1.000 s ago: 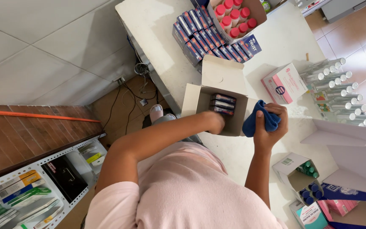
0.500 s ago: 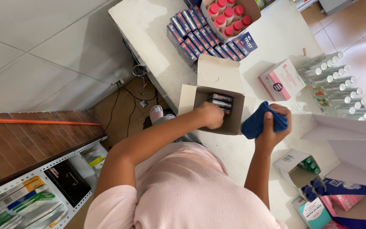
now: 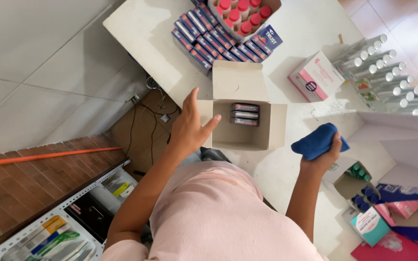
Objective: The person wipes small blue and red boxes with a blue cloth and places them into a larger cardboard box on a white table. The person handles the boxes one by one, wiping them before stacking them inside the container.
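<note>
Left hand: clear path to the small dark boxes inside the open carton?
Probably yes. The left hand is empty and open at the open carton's left edge; flaps are folded out and nothing covers the small dark boxes.

Pharmacy stockroom, medicine cartons (image 3: 209,36); capped bottles (image 3: 388,72)

Bright, even daylight, soft shadows; edges perhaps slightly stretched, focus mostly sharp.

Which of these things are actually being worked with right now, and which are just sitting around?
In hand:
- open carton with small dark boxes, left hand at its flap
- blue cloth in right hand

Lying about:
- rows of blue boxes
- red-capped bottles
- pink box
- silver tubes
</note>
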